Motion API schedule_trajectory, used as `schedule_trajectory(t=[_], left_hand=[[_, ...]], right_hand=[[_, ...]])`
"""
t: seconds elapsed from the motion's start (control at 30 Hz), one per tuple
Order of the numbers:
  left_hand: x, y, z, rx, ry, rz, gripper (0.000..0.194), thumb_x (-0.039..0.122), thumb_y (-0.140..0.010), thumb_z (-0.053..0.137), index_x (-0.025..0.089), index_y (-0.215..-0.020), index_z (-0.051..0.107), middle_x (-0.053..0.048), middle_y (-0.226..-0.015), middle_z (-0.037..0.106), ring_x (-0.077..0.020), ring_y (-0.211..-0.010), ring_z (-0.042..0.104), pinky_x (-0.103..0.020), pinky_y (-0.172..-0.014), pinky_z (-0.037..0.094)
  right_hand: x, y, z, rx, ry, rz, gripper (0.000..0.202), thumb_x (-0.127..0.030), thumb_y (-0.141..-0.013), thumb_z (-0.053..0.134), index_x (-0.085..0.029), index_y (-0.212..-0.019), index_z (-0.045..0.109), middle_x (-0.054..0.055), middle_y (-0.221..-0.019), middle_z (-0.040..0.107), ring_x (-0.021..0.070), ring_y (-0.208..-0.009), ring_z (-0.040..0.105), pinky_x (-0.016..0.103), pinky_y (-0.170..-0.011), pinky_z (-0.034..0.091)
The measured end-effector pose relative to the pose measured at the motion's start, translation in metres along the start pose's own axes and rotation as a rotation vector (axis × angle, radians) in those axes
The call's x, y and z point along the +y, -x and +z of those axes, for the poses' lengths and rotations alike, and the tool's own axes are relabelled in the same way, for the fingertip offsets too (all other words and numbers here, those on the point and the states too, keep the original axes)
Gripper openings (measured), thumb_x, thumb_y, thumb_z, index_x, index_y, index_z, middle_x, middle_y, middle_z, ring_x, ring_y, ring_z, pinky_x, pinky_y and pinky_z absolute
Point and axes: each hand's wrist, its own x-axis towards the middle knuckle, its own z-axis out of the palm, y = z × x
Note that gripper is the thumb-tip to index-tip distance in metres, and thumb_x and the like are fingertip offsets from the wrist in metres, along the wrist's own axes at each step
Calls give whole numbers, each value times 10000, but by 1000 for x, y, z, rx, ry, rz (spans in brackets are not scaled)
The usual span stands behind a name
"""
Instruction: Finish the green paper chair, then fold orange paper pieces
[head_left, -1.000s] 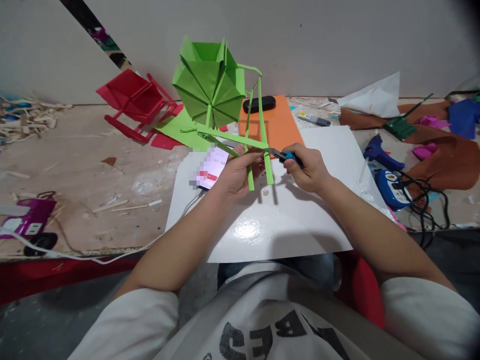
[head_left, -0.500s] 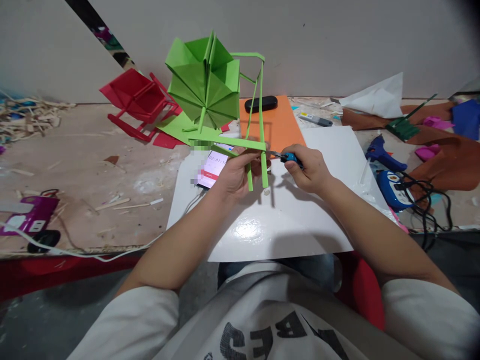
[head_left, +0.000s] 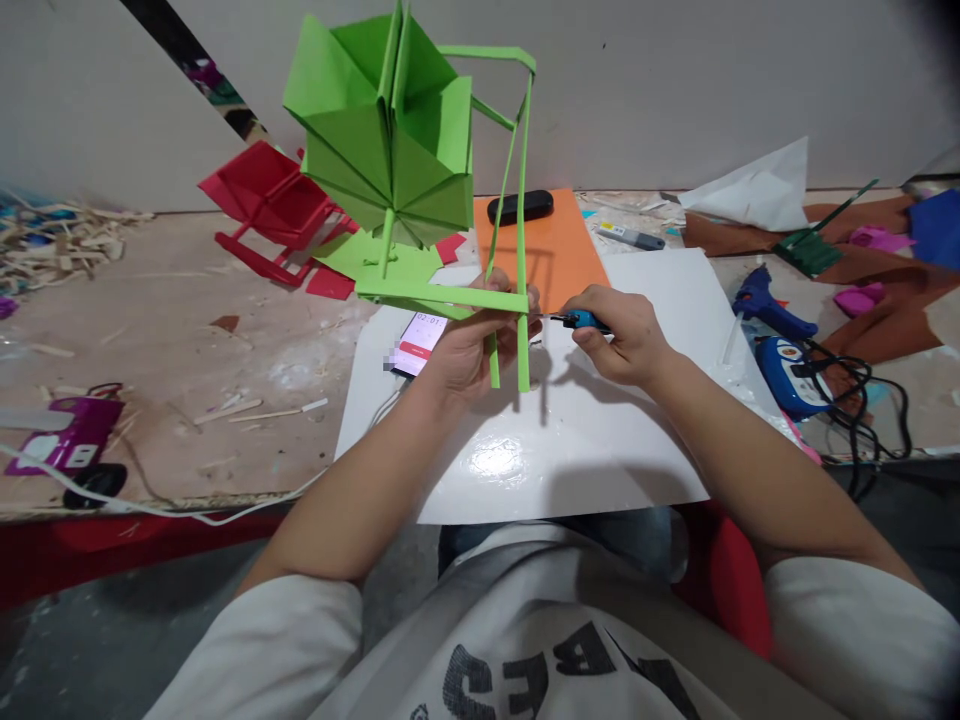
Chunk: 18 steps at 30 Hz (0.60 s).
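Observation:
A green paper model chair [head_left: 386,150], with a folded, pleated seat and thin strip legs, is held up above the white sheet. My left hand [head_left: 480,345] is closed around its lower strips, with some fingers hidden behind them. My right hand [head_left: 626,335] grips a blue-handled cutter [head_left: 585,319]. Its thin metal tip points left, close to the chair's leg and my left fingertips; whether it touches the paper I cannot tell. Beneath the chair, partly covered by my left hand, lies a phone [head_left: 416,345] showing a timer.
A red paper chair [head_left: 266,200] stands at the left. Orange paper [head_left: 577,240] with a black case [head_left: 521,207] lies behind the white sheet [head_left: 637,450]. On the right are a utility knife [head_left: 630,236], a blue glue gun [head_left: 772,305], and cables. Wood scraps [head_left: 75,235] lie far left.
The green chair has come up and towards me, and its legs have shifted slightly left. Both hands keep their hold, and the cutter's tip stays near the leg.

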Motion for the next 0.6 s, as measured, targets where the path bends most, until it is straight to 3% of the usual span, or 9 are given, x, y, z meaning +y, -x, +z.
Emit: schedule_trajectory(t=[0.1,0.27,0.43,0.6], left_hand=[[2,1,3,-22,-4,8,603,163,-663,1094,258,-858,531,39,-898,719,-144,-817,712,-309,-850,615],[4,2,6,71,-68,9,586,236,-690,1107,265,-889,557,36,-874,709,-147,-758,666,-323,-800,589],[3,2,0,78,-47,1,581,240,-710,1124,302,-1032,645,52,-900,703,-160,-831,755,-336,-869,638],[5,3,-3,103,-64,2,592,209,-748,1110,333,-1125,671,44,-904,702,-194,-906,802,-320,-829,651]], right_hand=[[0,0,0,18,-6,-40,410,-558,-1265,496,-251,-1203,761,63,-959,819,214,-800,752,347,-706,523],[-1,1,1,22,14,-13,483,-621,-1261,461,-261,-1177,771,62,-921,801,223,-777,739,358,-686,504],[-1,1,0,20,31,-20,492,-627,-1254,462,-263,-1162,781,62,-902,794,228,-761,730,366,-676,497],[-3,-1,-3,23,37,-51,448,-591,-1252,488,-262,-1165,778,59,-891,798,226,-753,737,367,-663,488]])
